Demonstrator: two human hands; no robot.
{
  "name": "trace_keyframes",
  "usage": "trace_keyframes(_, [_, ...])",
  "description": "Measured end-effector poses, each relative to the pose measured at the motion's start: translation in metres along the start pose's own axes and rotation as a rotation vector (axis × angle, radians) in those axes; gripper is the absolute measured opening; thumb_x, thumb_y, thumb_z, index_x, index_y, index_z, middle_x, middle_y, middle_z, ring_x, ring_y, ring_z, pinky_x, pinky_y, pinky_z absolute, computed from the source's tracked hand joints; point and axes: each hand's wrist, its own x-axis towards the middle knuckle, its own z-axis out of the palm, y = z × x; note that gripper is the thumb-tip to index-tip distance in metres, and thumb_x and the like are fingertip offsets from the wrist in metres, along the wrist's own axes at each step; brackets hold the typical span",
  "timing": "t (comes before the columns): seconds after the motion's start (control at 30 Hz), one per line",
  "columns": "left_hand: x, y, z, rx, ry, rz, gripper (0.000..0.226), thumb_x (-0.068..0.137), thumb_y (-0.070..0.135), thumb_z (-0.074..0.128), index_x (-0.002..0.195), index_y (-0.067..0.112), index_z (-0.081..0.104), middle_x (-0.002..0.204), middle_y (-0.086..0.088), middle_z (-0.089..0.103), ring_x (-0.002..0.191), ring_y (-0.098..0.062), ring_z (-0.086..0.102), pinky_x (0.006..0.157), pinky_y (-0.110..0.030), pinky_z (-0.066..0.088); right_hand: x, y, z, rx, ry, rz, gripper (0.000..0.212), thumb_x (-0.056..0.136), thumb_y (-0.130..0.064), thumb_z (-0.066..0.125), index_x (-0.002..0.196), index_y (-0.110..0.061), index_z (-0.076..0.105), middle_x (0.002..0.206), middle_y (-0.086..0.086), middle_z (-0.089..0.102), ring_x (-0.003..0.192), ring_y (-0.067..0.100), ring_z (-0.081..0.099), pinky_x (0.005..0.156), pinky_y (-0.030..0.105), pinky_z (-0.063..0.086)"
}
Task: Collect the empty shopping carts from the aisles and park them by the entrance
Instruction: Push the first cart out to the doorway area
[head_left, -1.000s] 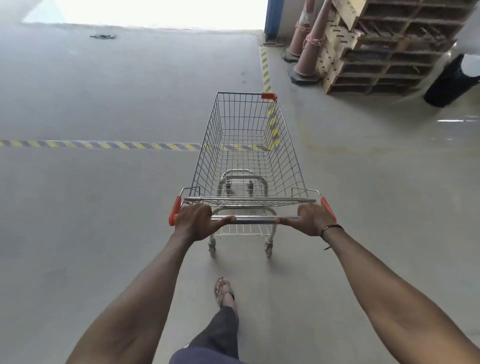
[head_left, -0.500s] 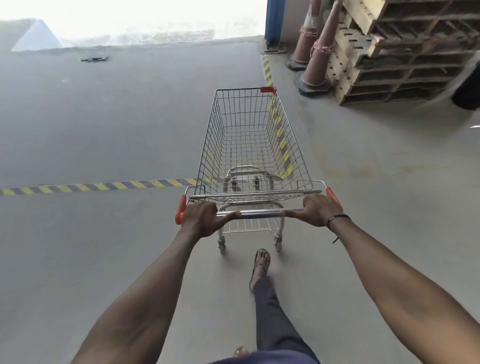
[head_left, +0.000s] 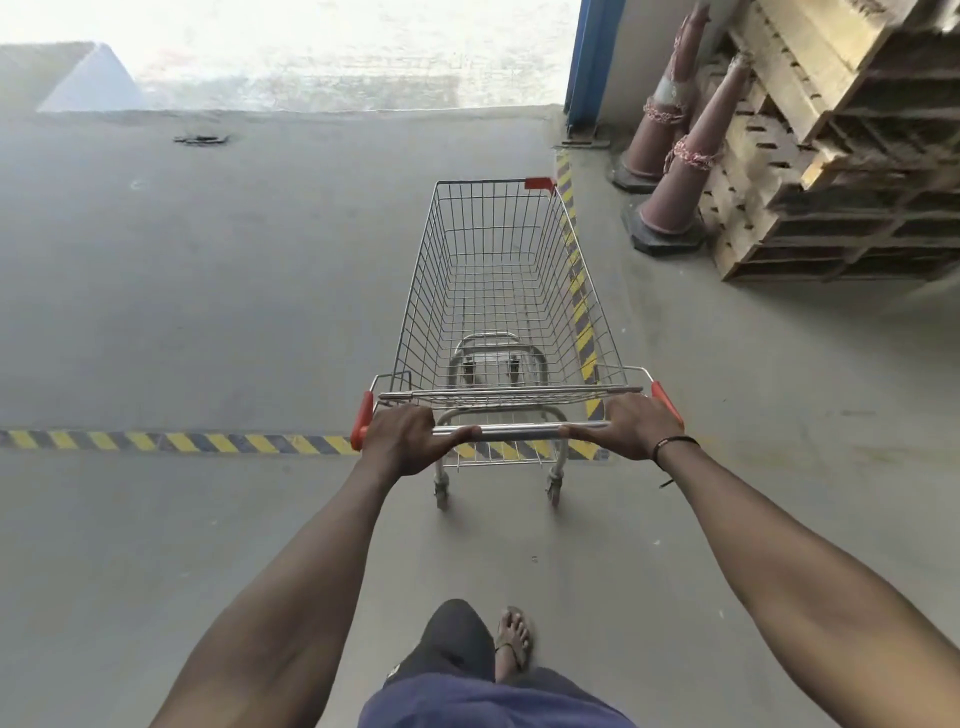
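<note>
An empty silver wire shopping cart with orange-red handle caps (head_left: 511, 317) stands on the grey concrete floor (head_left: 208, 291), pointed toward the bright open doorway ahead. The left hand (head_left: 402, 441) is wrapped tight around the left end of the chrome push bar (head_left: 519, 431), and the right hand (head_left: 631, 426), with a thin dark cord at the wrist, is clamped around the right end, both arms stretched forward. Over the last second the cart has rolled on: the yellow-and-black striped floor line (head_left: 182, 441), which lay well ahead across the basket's middle, now runs beneath the handle and rear wheels, and the second stripe running toward the door shows through the cart's right side. The two faded pink traffic cones (head_left: 675, 202) and the stacked wooden pallets (head_left: 831, 182) on the right have drawn nearer, as has the blue door post (head_left: 589, 62). A sandalled foot (head_left: 511, 642) is mid-stride behind. This suggests the cart is close to the entrance; the next need is probably to pick a parking spot clear of the cones and pallets.
</note>
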Motion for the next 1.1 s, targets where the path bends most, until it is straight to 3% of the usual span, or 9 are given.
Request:
trace_keyframes(0.17, [0.115,-0.021,-0.026,0.004,0.022,0.018,0.106,0.073,0.109,0.018,0.048,0.011,0.050,0.048,-0.001,0.050,0.049,-0.020,0.052,0.057,-0.038,0.041,0.109,0.017,-0.040,0.006,-0.005,0.008,0.103,0.066,-0.115,0.018,0.059,-0.019,0.055,0.064,-0.001,0.066,0.064,0.015,0.059,0.115,0.052,0.036])
trace_keyframes(0.23, [0.166,-0.030,-0.037,0.006,0.037,0.029,0.108,0.071,0.110,0.014,0.048,0.011,0.050,0.048,-0.001,0.051,0.050,-0.021,0.053,0.057,-0.037,0.040,0.157,0.024,-0.057,0.000,0.002,0.006,0.105,0.065,-0.115,0.016,0.060,-0.019,0.055,0.065,-0.001,0.066,0.066,0.016,0.060,0.118,0.053,0.031])
trace_keyframes(0.4, [0.299,-0.050,-0.067,0.001,0.046,0.047,0.112,0.068,0.111,0.010,0.049,0.011,0.054,0.050,-0.002,0.053,0.051,-0.022,0.055,0.057,-0.037,0.039,0.279,0.046,-0.103,-0.001,-0.008,0.031,0.119,0.061,-0.116,0.008,0.071,-0.014,0.069,0.068,-0.003,0.066,0.069,0.015,0.060,0.120,0.055,0.029])
trace_keyframes(0.57, [0.428,-0.065,-0.099,0.001,0.026,0.079,0.113,0.064,0.112,0.004,0.051,0.011,0.054,0.053,-0.003,0.055,0.055,-0.024,0.056,0.060,-0.038,0.039,0.387,0.066,-0.152,-0.024,-0.015,0.039,0.100,0.069,-0.110,0.015,0.059,-0.019,0.054,0.067,-0.002,0.063,0.069,0.014,0.057,0.122,0.055,0.025])
trace_keyframes(0.77, [0.563,-0.076,-0.130,0.008,0.009,0.088,0.109,0.067,0.111,0.010,0.051,0.012,0.054,0.054,-0.003,0.057,0.057,-0.024,0.058,0.061,-0.038,0.040,0.508,0.100,-0.187,-0.016,-0.004,0.071,0.107,0.062,-0.116,0.008,0.057,-0.019,0.054,0.065,-0.002,0.065,0.071,0.016,0.060,0.122,0.057,0.026])
trace_keyframes(0.9, [0.650,-0.078,-0.147,0.019,0.020,0.107,0.108,0.070,0.110,0.013,0.050,0.011,0.053,0.052,-0.002,0.055,0.054,-0.022,0.057,0.060,-0.037,0.037,0.583,0.124,-0.217,-0.010,0.001,0.079,0.100,0.068,-0.113,0.020,0.054,-0.019,0.051,0.063,0.000,0.064,0.068,0.017,0.059,0.117,0.056,0.031])
trace_keyframes(1.1, [0.785,-0.085,-0.169,-0.012,0.046,0.107,0.101,0.075,0.108,0.020,0.049,0.013,0.045,0.051,-0.002,0.054,0.052,-0.022,0.056,0.057,-0.038,0.048,0.701,0.160,-0.265,-0.012,0.001,0.055,0.098,0.070,-0.110,0.023,0.055,-0.017,0.051,0.065,0.005,0.062,0.065,0.020,0.056,0.102,0.050,0.043])
